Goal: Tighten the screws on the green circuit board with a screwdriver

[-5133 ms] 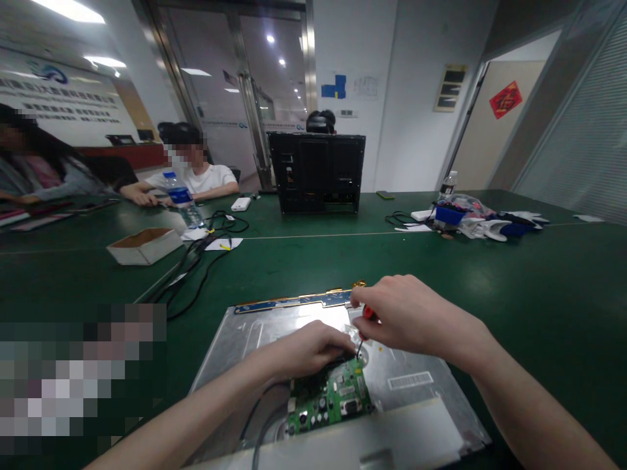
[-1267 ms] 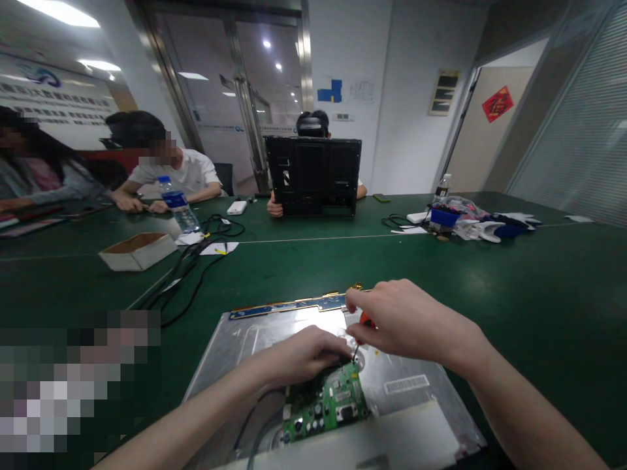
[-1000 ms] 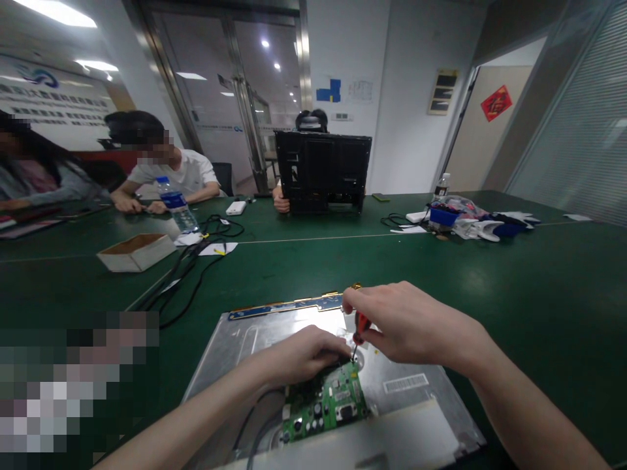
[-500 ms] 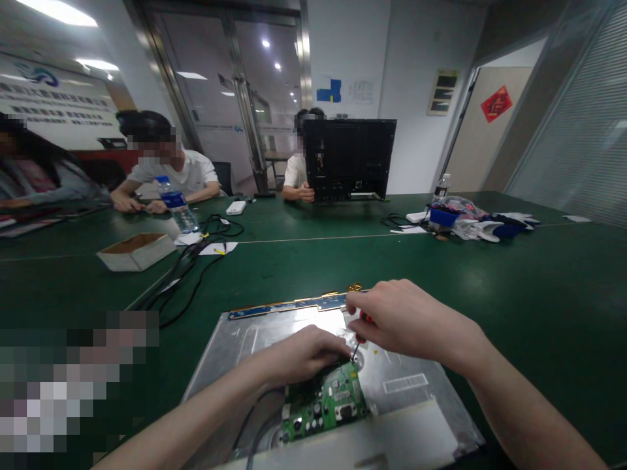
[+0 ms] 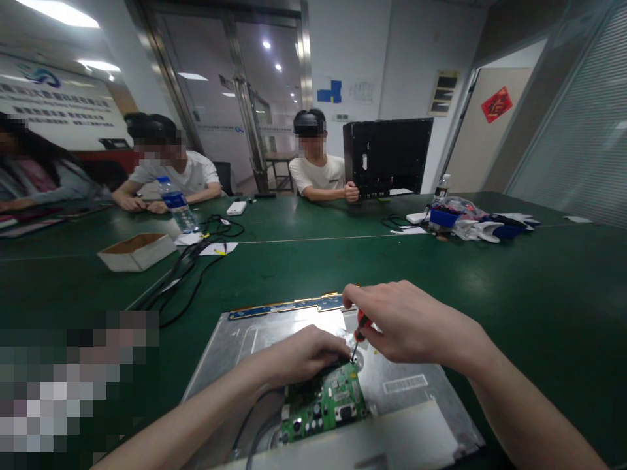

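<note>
A screwdriver (image 5: 360, 326) with a red and black handle is in my right hand (image 5: 406, 320), gripped between thumb and fingers. Its thin shaft slants down to the upper right corner of a green circuit board (image 5: 326, 401). My left hand (image 5: 311, 352) lies over the board's far edge, its fingers bent and close together, the tips right beside the screwdriver's tip. Whatever those fingertips pinch is hidden. Beneath the board is a silver metal panel (image 5: 406, 365), lying flat, with a blue strip board (image 5: 289, 307) along its far edge.
Dark cables (image 5: 186, 267) run across the green table (image 5: 539, 313) at left, by a white open box (image 5: 137, 253) and a water bottle (image 5: 179, 205). A blue tray (image 5: 443, 217) with gloves is at right. Across the table, a person holds a black monitor housing (image 5: 386, 156); others sit left.
My right hand has shifted slightly on the screwdriver, exposing more of its handle. My left hand stays put. Across the table, the monitor housing has moved right and turned.
</note>
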The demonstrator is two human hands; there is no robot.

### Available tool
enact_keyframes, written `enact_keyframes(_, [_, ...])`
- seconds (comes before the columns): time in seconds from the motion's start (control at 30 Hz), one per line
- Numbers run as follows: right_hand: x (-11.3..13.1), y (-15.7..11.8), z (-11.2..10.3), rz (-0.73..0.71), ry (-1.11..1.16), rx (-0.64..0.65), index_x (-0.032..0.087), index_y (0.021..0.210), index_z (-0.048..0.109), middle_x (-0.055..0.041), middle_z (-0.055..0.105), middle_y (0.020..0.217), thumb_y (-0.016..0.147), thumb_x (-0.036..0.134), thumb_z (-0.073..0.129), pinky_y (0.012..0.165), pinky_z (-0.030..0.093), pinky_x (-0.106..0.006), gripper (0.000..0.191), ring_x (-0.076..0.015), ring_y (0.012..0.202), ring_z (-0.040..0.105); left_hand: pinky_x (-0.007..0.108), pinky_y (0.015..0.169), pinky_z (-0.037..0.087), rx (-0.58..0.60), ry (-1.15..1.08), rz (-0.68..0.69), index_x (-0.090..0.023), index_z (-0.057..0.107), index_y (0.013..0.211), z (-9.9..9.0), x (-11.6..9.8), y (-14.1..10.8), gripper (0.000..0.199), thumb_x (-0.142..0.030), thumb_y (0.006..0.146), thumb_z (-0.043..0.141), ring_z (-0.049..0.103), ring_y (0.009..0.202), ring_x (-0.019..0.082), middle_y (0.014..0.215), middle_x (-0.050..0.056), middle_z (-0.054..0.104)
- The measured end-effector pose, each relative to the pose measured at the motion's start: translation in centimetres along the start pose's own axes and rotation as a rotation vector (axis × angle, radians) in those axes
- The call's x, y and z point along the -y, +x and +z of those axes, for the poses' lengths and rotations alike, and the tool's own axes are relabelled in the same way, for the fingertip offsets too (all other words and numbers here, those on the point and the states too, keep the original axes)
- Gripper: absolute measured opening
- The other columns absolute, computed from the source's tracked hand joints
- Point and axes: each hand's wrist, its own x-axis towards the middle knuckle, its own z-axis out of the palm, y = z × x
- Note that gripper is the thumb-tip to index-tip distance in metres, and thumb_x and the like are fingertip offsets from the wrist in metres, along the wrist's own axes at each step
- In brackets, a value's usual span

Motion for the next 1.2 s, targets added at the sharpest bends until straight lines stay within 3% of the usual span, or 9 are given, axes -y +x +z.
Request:
enact_keyframes(0.1, [-0.01, -0.02, -0.01, -0.009, -0.005, 0.01, 0.019, 0.101, 0.049, -0.0051, 0.069, 0.094, 0.083, 0.022, 0.057, 0.058, 0.035, -0.029, 0.02, -0.0206, 0.081, 0.065, 0.023, 0.078, 0.047, -0.004, 0.004, 0.0, -0.025, 0.069, 0.113, 0.06, 0.16, -0.01, 0.033, -0.011, 0.09, 0.05, 0.067, 0.092, 0.019, 0.103, 0.001, 0.074])
enact_keyframes(0.27, [0.22, 0.22, 0.17, 0.066, -0.07, -0.022, 0.02, 0.101, 0.056, -0.0044, 0.071, 0.085, 0.083, 0.039, 0.064, 0.053, 0.032, -0.028, 0.027, -0.0232, 0.074, 0.066, 0.024, 0.08, 0.046, -0.003, 0.044, -0.025, -0.024, 0.069, 0.114, 0.15, 0.33, -0.08, 0.036, -0.006, 0.088, 0.051, 0.067, 0.092, 0.019, 0.105, 0.002, 0.074])
enact_keyframes(0.4, [0.46, 0.59, 0.17, 0.121, -0.093, -0.037, 0.022, 0.093, 0.063, -0.0055, 0.072, 0.081, 0.091, 0.05, 0.051, 0.052, 0.033, -0.028, 0.031, -0.0237, 0.072, 0.067, 0.026, 0.083, 0.047, -0.01, 0.065, -0.01, -0.025, 0.068, 0.114, 0.14, 0.44, -0.12, 0.035, -0.008, 0.089, 0.05, 0.066, 0.093, 0.02, 0.109, 0.003, 0.072])
enact_keyframes(0.5, [0.56, 0.75, 0.14, 0.114, -0.099, -0.023, 0.022, 0.089, 0.063, -0.0053, 0.07, 0.078, 0.096, 0.045, 0.043, 0.052, 0.032, -0.028, 0.032, -0.0226, 0.071, 0.067, 0.025, 0.08, 0.047, 0.003, 0.054, 0.002, -0.025, 0.069, 0.113, 0.08, 0.32, -0.09, 0.034, -0.008, 0.089, 0.051, 0.066, 0.091, 0.019, 0.103, 0.002, 0.073])
enact_keyframes(0.63, [0.46, 0.66, 0.2, 0.095, -0.088, -0.017, 0.02, 0.098, 0.058, -0.0052, 0.07, 0.082, 0.091, 0.033, 0.05, 0.053, 0.031, -0.027, 0.016, -0.0206, 0.069, 0.065, 0.024, 0.077, 0.047, -0.002, 0.027, -0.017, -0.022, 0.07, 0.11, 0.02, 0.0, -0.06, 0.033, -0.007, 0.087, 0.052, 0.067, 0.09, 0.018, 0.101, 0.002, 0.074])
enact_keyframes(0.87, [0.19, 0.09, -0.09, -0.085, 0.071, -0.024, 0.019, 0.106, 0.051, -0.0039, 0.069, 0.091, 0.085, 0.023, 0.052, 0.058, 0.035, -0.029, 0.021, -0.0178, 0.073, 0.062, 0.024, 0.077, 0.047, 0.0, 0.019, -0.011, -0.023, 0.07, 0.112, 0.11, 0.25, -0.08, 0.031, -0.011, 0.09, 0.051, 0.067, 0.086, 0.018, 0.098, 0.001, 0.074])
enact_keyframes(1.07, [0.42, 0.41, 0.1, 0.048, -0.027, -0.034, 0.021, 0.098, 0.056, -0.0036, 0.07, 0.083, 0.087, 0.043, 0.059, 0.052, 0.03, -0.028, 0.025, -0.022, 0.07, 0.064, 0.025, 0.08, 0.047, -0.007, 0.049, -0.025, -0.024, 0.068, 0.114, 0.23, 0.62, -0.19, 0.032, -0.012, 0.091, 0.051, 0.067, 0.091, 0.02, 0.104, 0.003, 0.073])
enact_keyframes(1.2, [0.25, 0.84, 0.34, 0.105, -0.1, -0.057, 0.022, 0.094, 0.062, -0.0045, 0.07, 0.075, 0.092, 0.052, 0.047, 0.05, 0.028, -0.027, 0.034, -0.0215, 0.065, 0.064, 0.024, 0.081, 0.045, -0.006, 0.079, -0.017, -0.026, 0.068, 0.113, 0.05, 0.23, -0.18, 0.034, -0.009, 0.089, 0.05, 0.065, 0.094, 0.019, 0.109, 0.002, 0.071])
